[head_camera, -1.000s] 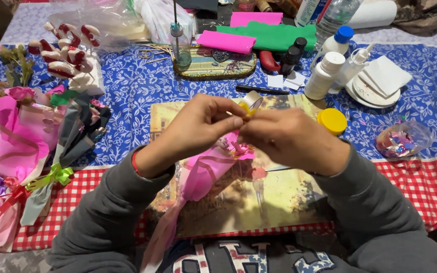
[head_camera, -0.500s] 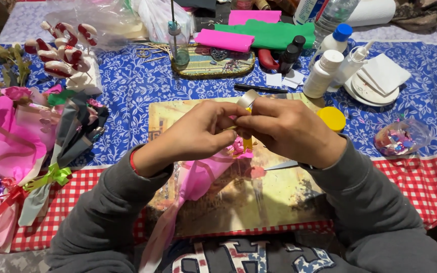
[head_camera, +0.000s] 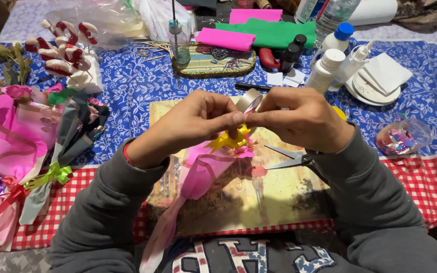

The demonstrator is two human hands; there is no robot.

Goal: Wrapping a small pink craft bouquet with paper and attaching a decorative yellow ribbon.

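Note:
My left hand point(head_camera: 193, 121) and my right hand point(head_camera: 299, 119) meet fingertip to fingertip above a small pink paper-wrapped bouquet point(head_camera: 198, 174). Both pinch a yellow star-shaped ribbon bow point(head_camera: 228, 139) at the bouquet's top. A roll of clear tape point(head_camera: 249, 99) shows just behind my fingers; which hand carries it I cannot tell. The bouquet's pink tail hangs down toward my lap. Open scissors point(head_camera: 289, 157) lie under my right wrist on a picture placemat point(head_camera: 259, 197).
Finished pink and grey bouquets point(head_camera: 31, 136) lie at the left. White glue bottles point(head_camera: 330, 65), a white plate point(head_camera: 375, 83), pink and green paper sheets point(head_camera: 259, 30), a decorated tray point(head_camera: 213, 60) and a bag of confetti point(head_camera: 400, 136) stand behind and to the right.
My hands have shifted slightly toward the right and stayed together; the yellow bow now shows clearly under my fingertips at the bouquet's top.

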